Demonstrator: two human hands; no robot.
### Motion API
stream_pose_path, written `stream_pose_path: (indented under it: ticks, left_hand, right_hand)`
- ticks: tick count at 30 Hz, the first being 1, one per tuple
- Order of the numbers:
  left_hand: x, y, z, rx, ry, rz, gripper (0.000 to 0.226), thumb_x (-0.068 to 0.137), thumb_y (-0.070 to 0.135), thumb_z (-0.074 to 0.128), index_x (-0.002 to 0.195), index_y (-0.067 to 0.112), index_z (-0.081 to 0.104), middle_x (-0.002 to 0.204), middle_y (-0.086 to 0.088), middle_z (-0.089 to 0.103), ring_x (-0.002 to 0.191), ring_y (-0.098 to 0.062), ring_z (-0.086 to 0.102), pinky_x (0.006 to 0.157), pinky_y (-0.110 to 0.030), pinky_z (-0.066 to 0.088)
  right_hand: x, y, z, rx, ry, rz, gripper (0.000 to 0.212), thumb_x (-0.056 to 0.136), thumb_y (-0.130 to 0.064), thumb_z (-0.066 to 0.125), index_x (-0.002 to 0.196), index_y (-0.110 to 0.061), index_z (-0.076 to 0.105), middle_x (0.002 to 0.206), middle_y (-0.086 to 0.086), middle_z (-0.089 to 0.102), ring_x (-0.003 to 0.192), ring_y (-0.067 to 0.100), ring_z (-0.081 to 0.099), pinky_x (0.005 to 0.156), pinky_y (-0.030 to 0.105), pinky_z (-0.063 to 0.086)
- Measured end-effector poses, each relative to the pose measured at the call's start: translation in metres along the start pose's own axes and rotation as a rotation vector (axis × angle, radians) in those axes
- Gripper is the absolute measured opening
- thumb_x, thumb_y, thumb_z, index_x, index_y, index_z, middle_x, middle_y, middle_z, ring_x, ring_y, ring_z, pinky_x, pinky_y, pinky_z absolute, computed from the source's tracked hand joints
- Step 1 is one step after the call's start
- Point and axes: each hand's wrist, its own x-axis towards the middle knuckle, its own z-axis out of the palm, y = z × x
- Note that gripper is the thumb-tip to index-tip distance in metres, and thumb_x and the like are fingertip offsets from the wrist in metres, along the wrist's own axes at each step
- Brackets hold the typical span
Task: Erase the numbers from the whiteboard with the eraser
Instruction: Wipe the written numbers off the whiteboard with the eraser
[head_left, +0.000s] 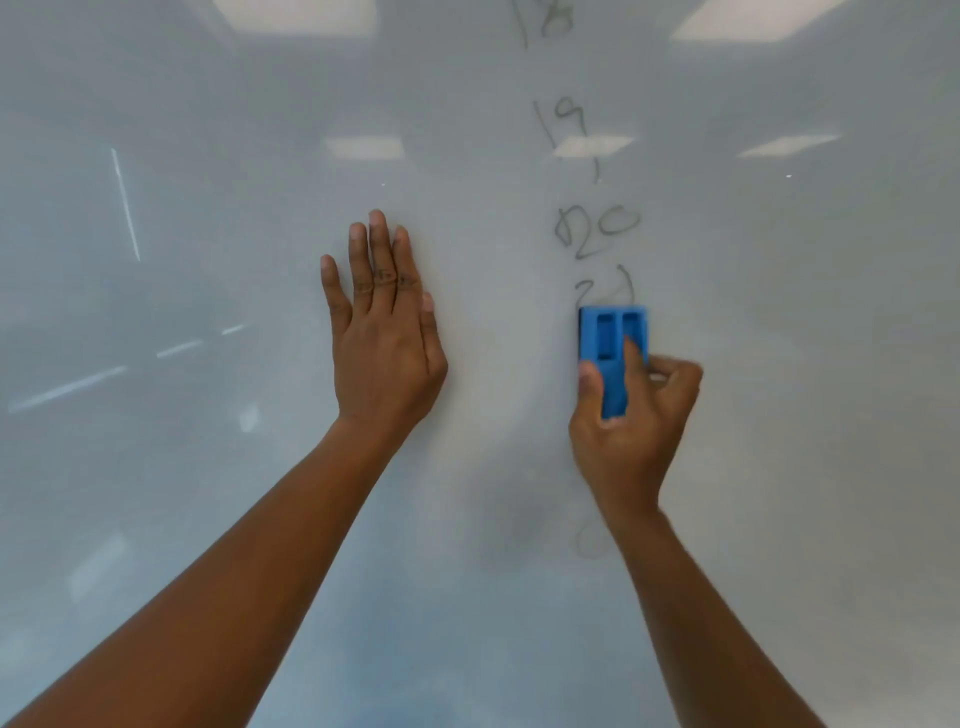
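Board (208, 493): glossy, white, fills view; bare to left and right of number column; ceiling lights reflected. Numbers (597, 231): four legible, 18 to 21, plus faint smudge below. Eraser (613, 343): one, blue, top edge under 21, gripped by right hand (636, 415). Left hand (384, 332): flat, fingers straight, on board.

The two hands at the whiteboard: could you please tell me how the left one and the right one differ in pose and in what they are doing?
The left hand lies flat on the whiteboard with fingers straight and holds nothing; the right hand has curled fingers gripping the blue eraser. The left hand rests beside the column of numbers; the right hand is in the column, its eraser just under the 21. Both reach up from below.
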Motion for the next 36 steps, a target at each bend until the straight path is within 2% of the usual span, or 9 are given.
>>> stream_pose_path:
  ticks: [4,10,14,18,21,26,29,33,36]
  left_hand:
    - [0.030,0.010,0.001,-0.017,0.009,-0.030,0.056,0.107,0.019,0.026,0.158,0.000,0.012,0.167,-0.020,0.009,0.156,-0.033,0.004,0.127,-0.049,-0.001]
    - [0.053,0.026,0.003,-0.015,0.015,0.004,0.057,0.107,0.021,0.024,0.159,0.001,0.009,0.167,-0.019,0.007,0.156,-0.032,0.004,0.126,-0.047,-0.001]
    - [0.069,0.016,0.000,0.007,0.004,0.038,0.057,0.107,0.021,0.023,0.159,0.002,0.008,0.168,-0.018,0.005,0.156,-0.031,0.002,0.126,-0.045,-0.005]
    - [0.100,0.015,-0.002,0.015,0.009,0.052,0.057,0.106,0.021,0.020,0.159,0.002,0.008,0.168,-0.017,0.005,0.156,-0.030,0.001,0.127,-0.045,-0.003]
    - [0.112,0.023,0.000,0.024,0.029,0.025,0.058,0.106,0.023,0.019,0.159,0.002,0.009,0.168,-0.016,0.006,0.156,-0.029,0.002,0.127,-0.046,-0.001]
    - [0.110,0.021,0.003,0.024,0.049,0.026,0.058,0.106,0.024,0.020,0.160,0.003,0.010,0.168,-0.015,0.007,0.156,-0.027,0.004,0.128,-0.044,0.001]
    - [0.108,0.017,0.002,0.022,0.047,0.047,0.058,0.107,0.025,0.019,0.160,0.004,0.011,0.168,-0.014,0.009,0.156,-0.026,0.005,0.128,-0.042,0.001]
    - [0.108,0.021,0.003,0.019,0.060,0.035,0.057,0.107,0.023,0.020,0.159,0.003,0.013,0.168,-0.014,0.010,0.156,-0.026,0.006,0.128,-0.043,0.002]
    - [0.108,0.022,0.005,0.023,0.064,0.029,0.057,0.107,0.024,0.019,0.159,0.003,0.013,0.168,-0.014,0.010,0.156,-0.026,0.006,0.128,-0.043,0.002]
  right_hand:
    - [0.054,-0.021,0.018,0.026,0.051,0.029,0.040,0.087,-0.019,0.071,0.118,0.004,0.063,0.103,0.027,0.049,0.091,0.039,0.051,0.077,0.050,0.051]
    - [0.023,-0.039,0.020,-0.053,-0.182,-0.231,0.043,0.089,-0.029,0.068,0.122,-0.003,0.062,0.104,0.020,0.050,0.094,0.030,0.049,0.076,0.043,0.052]
    - [0.040,-0.014,0.003,-0.058,-0.049,-0.092,0.042,0.086,-0.020,0.072,0.121,0.002,0.063,0.102,0.027,0.050,0.092,0.039,0.052,0.077,0.047,0.051]
    - [0.095,-0.024,0.012,-0.005,0.023,0.025,0.041,0.089,-0.024,0.068,0.119,0.002,0.062,0.107,0.027,0.048,0.096,0.039,0.050,0.080,0.047,0.051]
    - [0.116,-0.050,0.034,0.020,0.034,-0.073,0.038,0.086,-0.023,0.069,0.113,0.003,0.066,0.101,0.028,0.051,0.093,0.042,0.051,0.079,0.048,0.049]
    - [0.069,-0.061,0.038,0.002,-0.144,-0.272,0.040,0.086,-0.030,0.070,0.115,-0.004,0.066,0.098,0.020,0.049,0.087,0.032,0.051,0.069,0.045,0.051]
    - [0.071,-0.039,0.024,-0.003,-0.054,-0.195,0.039,0.086,-0.026,0.071,0.115,-0.001,0.066,0.097,0.024,0.050,0.087,0.037,0.053,0.072,0.043,0.051]
    - [0.124,-0.047,0.031,0.045,0.070,0.003,0.042,0.087,-0.028,0.069,0.115,0.003,0.065,0.102,0.024,0.049,0.093,0.036,0.052,0.076,0.040,0.049]
    - [0.154,-0.073,0.050,0.049,0.085,-0.047,0.040,0.086,-0.028,0.069,0.111,0.004,0.067,0.101,0.027,0.051,0.093,0.040,0.052,0.078,0.044,0.048]
